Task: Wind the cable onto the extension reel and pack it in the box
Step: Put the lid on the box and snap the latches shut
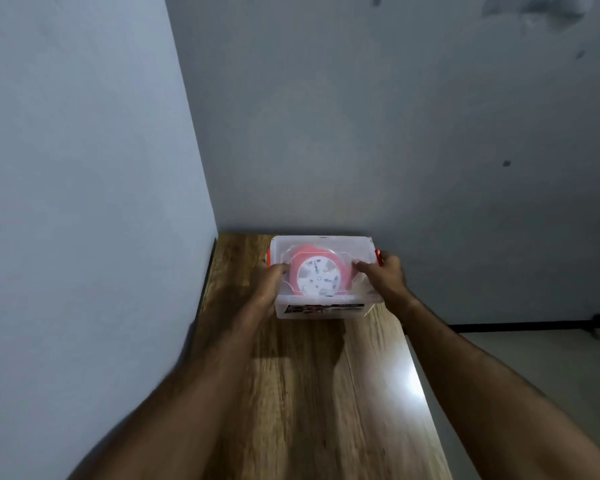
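Wooden table (302,393) set in a wall corner; left hand (271,282) and right hand (383,271) each grasp a side of the clear box (321,311), pink reel (317,273) lying inside under the lid. Packing looks at its last step; next likely pressing the orange latches (378,256) shut. Wall close on the left, table edge open on the right

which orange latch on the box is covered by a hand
The left orange latch: the left hand hides most of it. The right orange latch shows clearly beside the right hand.
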